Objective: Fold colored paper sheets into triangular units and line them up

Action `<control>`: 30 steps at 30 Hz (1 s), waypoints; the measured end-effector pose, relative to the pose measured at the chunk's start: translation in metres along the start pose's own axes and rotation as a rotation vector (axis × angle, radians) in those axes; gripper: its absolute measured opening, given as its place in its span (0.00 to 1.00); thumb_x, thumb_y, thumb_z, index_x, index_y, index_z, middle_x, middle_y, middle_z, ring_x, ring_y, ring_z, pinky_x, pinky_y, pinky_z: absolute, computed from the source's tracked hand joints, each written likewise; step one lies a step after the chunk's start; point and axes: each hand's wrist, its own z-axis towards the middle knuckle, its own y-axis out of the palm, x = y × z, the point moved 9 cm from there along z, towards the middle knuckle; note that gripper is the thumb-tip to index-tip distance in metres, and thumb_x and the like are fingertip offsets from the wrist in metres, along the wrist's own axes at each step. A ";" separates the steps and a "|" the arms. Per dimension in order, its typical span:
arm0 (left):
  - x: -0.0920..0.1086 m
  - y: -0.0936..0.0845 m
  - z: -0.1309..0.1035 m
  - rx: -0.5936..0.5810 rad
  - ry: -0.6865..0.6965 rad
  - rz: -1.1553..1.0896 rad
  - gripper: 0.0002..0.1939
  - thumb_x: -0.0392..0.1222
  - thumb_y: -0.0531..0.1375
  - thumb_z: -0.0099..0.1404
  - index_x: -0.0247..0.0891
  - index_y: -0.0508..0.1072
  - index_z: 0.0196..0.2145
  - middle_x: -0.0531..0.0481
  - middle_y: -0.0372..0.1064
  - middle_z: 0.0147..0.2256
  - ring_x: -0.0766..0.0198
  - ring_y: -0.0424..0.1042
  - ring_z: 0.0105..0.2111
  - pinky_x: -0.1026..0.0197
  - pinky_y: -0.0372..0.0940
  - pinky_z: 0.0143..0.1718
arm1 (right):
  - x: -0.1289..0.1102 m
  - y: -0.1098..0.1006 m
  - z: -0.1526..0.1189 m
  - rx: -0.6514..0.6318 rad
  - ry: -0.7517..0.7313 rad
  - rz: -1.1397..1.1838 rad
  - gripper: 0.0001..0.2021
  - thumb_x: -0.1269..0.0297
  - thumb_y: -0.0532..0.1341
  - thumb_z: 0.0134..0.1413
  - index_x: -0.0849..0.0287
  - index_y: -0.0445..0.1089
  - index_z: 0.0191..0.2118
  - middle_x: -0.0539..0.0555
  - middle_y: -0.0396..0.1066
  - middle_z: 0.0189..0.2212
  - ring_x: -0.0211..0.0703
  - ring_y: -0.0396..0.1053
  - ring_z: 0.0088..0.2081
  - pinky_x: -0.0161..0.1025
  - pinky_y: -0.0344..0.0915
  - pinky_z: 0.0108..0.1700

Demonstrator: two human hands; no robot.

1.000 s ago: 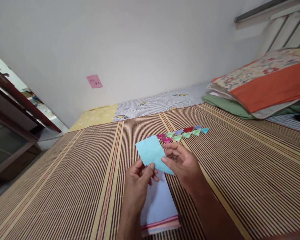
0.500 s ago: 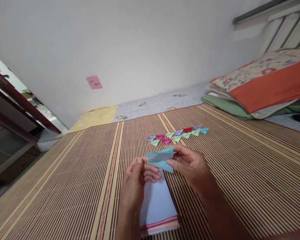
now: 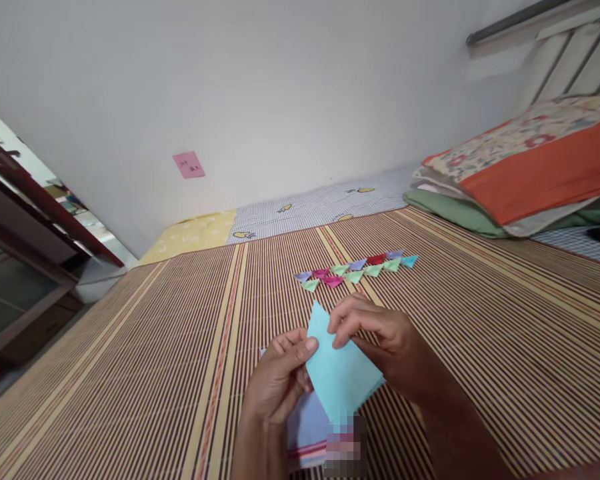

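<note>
A light blue sheet of folded paper (image 3: 343, 377) is held up between both hands, its upper end tapering to a point. My left hand (image 3: 283, 373) grips its left edge, thumb on the front face. On the upper right edge, my right hand (image 3: 375, 327) has its fingers closed over the paper; its thumb is hidden. Below the sheet lies a stack of coloured paper (image 3: 307, 427), lilac on top, partly covered by my left hand and the blue sheet. Beyond my hands, small folded paper triangles (image 3: 354, 277) in green, lilac, pink, red and blue form two rows.
A striped bamboo mat (image 3: 145, 360) spreads under everything. Folded bedding with an orange and floral cover (image 3: 545, 167) is piled at the right. Behind the mat stands a white wall (image 3: 300, 100) with a pink note (image 3: 189, 165) on it.
The blue paper has turned from a narrow folded strip seen edge-on to a broad face toward me. My left hand has closed on its edge, and my right fingers have moved over its top.
</note>
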 end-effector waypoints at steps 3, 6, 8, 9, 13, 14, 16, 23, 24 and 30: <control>0.010 -0.009 0.000 0.091 0.081 0.016 0.21 0.48 0.79 0.44 0.32 0.76 0.24 0.55 0.67 0.18 0.74 0.61 0.14 0.71 0.57 0.15 | 0.003 -0.008 0.000 0.069 -0.021 -0.090 0.10 0.70 0.60 0.67 0.52 0.77 0.37 0.54 0.77 0.41 0.50 0.73 0.47 0.49 0.67 0.52; 0.022 -0.020 -0.003 0.197 0.181 0.032 0.20 0.47 0.79 0.45 0.33 0.74 0.24 0.57 0.68 0.19 0.74 0.63 0.16 0.72 0.59 0.18 | -0.001 -0.017 -0.001 0.156 -0.061 -0.236 0.16 0.77 0.55 0.65 0.51 0.76 0.47 0.54 0.77 0.47 0.50 0.71 0.54 0.51 0.65 0.59; 0.029 -0.026 -0.006 0.244 0.224 0.037 0.20 0.46 0.78 0.47 0.34 0.75 0.26 0.57 0.69 0.20 0.74 0.64 0.17 0.71 0.60 0.18 | -0.004 -0.011 -0.002 0.093 -0.073 -0.310 0.21 0.78 0.54 0.64 0.50 0.73 0.55 0.55 0.72 0.56 0.49 0.66 0.61 0.53 0.61 0.63; 0.032 -0.028 -0.008 0.259 0.239 0.038 0.19 0.46 0.78 0.47 0.34 0.75 0.27 0.57 0.70 0.20 0.73 0.64 0.17 0.71 0.61 0.18 | -0.005 -0.004 -0.002 0.026 -0.064 -0.338 0.23 0.78 0.54 0.64 0.50 0.71 0.58 0.56 0.68 0.61 0.49 0.62 0.64 0.54 0.59 0.65; 0.039 -0.028 -0.012 0.264 0.262 0.031 0.19 0.46 0.77 0.49 0.33 0.77 0.31 0.57 0.70 0.21 0.73 0.63 0.18 0.70 0.62 0.18 | -0.009 0.017 -0.001 -0.081 -0.052 -0.396 0.25 0.82 0.55 0.61 0.50 0.72 0.57 0.55 0.58 0.67 0.50 0.54 0.69 0.56 0.53 0.68; 0.040 -0.026 -0.013 0.257 0.263 0.025 0.19 0.46 0.77 0.49 0.33 0.77 0.32 0.57 0.71 0.21 0.73 0.64 0.18 0.70 0.62 0.19 | -0.011 0.021 0.000 -0.084 -0.065 -0.391 0.23 0.82 0.56 0.60 0.51 0.74 0.54 0.56 0.60 0.66 0.51 0.55 0.68 0.57 0.54 0.68; 0.040 -0.022 -0.013 0.244 0.267 0.014 0.19 0.46 0.77 0.50 0.33 0.77 0.33 0.56 0.72 0.23 0.72 0.66 0.20 0.70 0.64 0.22 | -0.013 0.026 0.001 -0.070 -0.093 -0.361 0.17 0.81 0.58 0.60 0.53 0.76 0.47 0.57 0.65 0.62 0.52 0.59 0.66 0.54 0.57 0.65; 0.041 -0.020 -0.018 0.278 0.347 0.010 0.16 0.47 0.75 0.54 0.35 0.79 0.35 0.51 0.80 0.32 0.66 0.77 0.27 0.66 0.73 0.30 | -0.008 0.012 0.004 0.217 -0.020 -0.282 0.06 0.71 0.62 0.64 0.58 0.71 0.33 0.56 0.75 0.42 0.46 0.72 0.46 0.43 0.66 0.50; 0.042 -0.021 -0.019 0.282 0.361 0.016 0.16 0.48 0.74 0.56 0.35 0.80 0.36 0.51 0.80 0.32 0.66 0.78 0.28 0.65 0.74 0.31 | -0.005 0.011 0.004 0.237 0.018 -0.275 0.07 0.71 0.61 0.64 0.58 0.70 0.33 0.55 0.74 0.39 0.45 0.73 0.43 0.41 0.66 0.47; 0.040 -0.008 -0.016 0.171 0.362 0.143 0.14 0.42 0.74 0.57 0.36 0.82 0.40 0.49 0.82 0.33 0.66 0.79 0.29 0.65 0.75 0.35 | 0.011 0.005 -0.001 0.330 0.200 -0.283 0.06 0.70 0.61 0.60 0.57 0.68 0.30 0.47 0.69 0.26 0.40 0.68 0.29 0.37 0.63 0.34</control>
